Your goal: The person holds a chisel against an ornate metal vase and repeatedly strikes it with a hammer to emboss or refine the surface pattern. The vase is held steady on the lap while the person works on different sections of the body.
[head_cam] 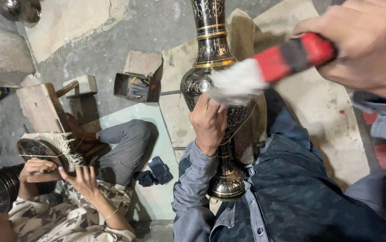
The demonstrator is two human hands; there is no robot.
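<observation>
A tall engraved metal vase (212, 49), dark with gold bands, lies across my lap with its foot toward me. My left hand (208, 122) grips its bulging belly. My right hand (366, 45) holds a brush with a red and black handle (293, 54); its white bristles (237, 81) rest on the vase's belly just above my left hand.
Another person sits at the lower left, both hands (61, 175) on an engraved metal plate (36, 150) over a fringed cloth. A small open metal box (140, 76) with tools, a wooden block (40, 107) and a phone (159, 169) lie on the concrete floor.
</observation>
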